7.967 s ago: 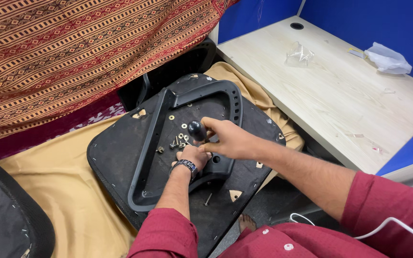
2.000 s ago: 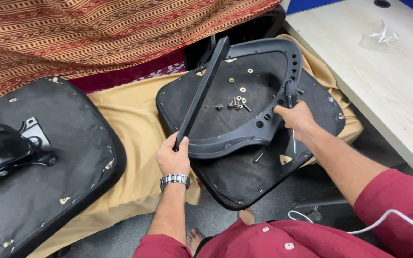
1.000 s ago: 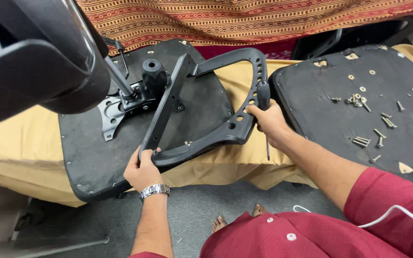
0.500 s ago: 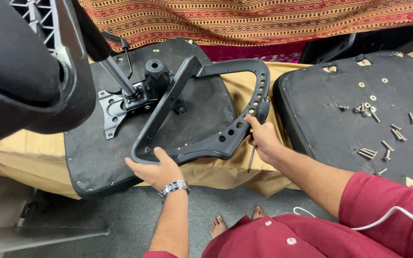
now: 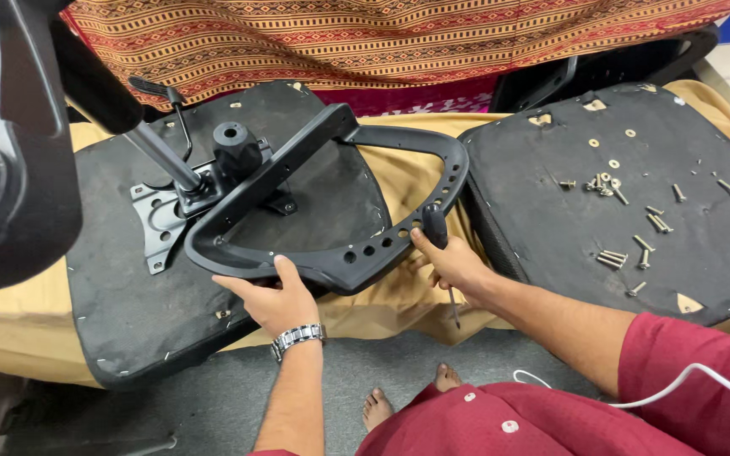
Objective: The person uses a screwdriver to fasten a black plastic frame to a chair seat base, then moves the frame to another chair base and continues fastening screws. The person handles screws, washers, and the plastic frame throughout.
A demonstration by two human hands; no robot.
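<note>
Tan cloth (image 5: 399,181) is spread under two upturned black seat bases; fingers of the left hand (image 5: 274,297) are curled on the black plastic armrest loop (image 5: 331,245) lying across the left base (image 5: 128,287); the right hand (image 5: 458,266) is clamped on a black-handled screwdriver (image 5: 438,241); loose screws (image 5: 627,215) are scattered on the right base (image 5: 551,236).

A chair frame (image 5: 331,203) is lying across the left seat base (image 5: 128,295); loose screws (image 5: 627,219) are sitting on the right seat base (image 5: 551,219).
</note>
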